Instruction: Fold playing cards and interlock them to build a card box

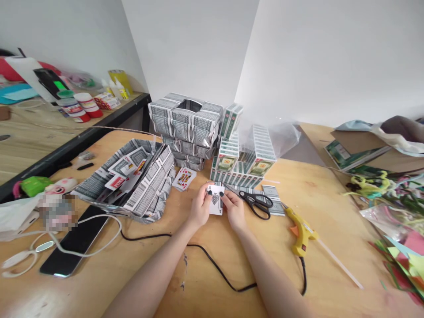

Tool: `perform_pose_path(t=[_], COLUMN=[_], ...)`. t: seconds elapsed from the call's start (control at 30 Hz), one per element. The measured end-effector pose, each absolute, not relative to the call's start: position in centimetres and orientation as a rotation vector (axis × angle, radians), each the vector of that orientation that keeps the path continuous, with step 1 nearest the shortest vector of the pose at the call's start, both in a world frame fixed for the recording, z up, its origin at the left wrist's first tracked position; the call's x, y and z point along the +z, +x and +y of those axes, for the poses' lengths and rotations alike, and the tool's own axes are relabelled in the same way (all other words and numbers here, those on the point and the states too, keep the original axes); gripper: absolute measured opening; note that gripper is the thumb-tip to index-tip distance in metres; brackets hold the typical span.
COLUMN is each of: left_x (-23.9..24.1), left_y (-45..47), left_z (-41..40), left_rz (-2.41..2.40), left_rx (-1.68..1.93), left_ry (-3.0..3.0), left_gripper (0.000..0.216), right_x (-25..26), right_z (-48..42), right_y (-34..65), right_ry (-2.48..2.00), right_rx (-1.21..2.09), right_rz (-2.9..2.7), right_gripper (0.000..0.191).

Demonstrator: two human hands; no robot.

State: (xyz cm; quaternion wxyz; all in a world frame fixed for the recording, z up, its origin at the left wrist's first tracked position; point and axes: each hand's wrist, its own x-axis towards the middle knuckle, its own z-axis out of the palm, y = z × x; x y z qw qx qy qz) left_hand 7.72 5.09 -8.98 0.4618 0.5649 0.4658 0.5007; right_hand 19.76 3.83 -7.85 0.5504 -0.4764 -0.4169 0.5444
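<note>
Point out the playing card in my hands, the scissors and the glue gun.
playing card (215, 201), head view, on the spade at the middle of its face.
scissors (261, 206), head view, on the black handle loops.
glue gun (300, 229), head view, on the yellow body above the handle.

Scissors, yellow glue gun, phone

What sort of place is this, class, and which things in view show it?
Probably a craft workbench: a yellow glue gun and scissors lie on the wooden table, beside a box built from playing cards.
</note>
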Motion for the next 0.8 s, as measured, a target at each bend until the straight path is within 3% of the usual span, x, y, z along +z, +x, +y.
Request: perform_pose_path(t=[0.8], left_x=[-8.53], left_y=[7.80], left_z=[4.82], left_rz=[1.173], left_rx=[1.239], left_ry=[1.349], left_gripper=[0.027], right_x=[-7.60], right_z=[3.59], right_y=[19.55], right_ry=[-1.141], right_rx=[1.276], right_rz=[-0.942], right_gripper=[0.020])
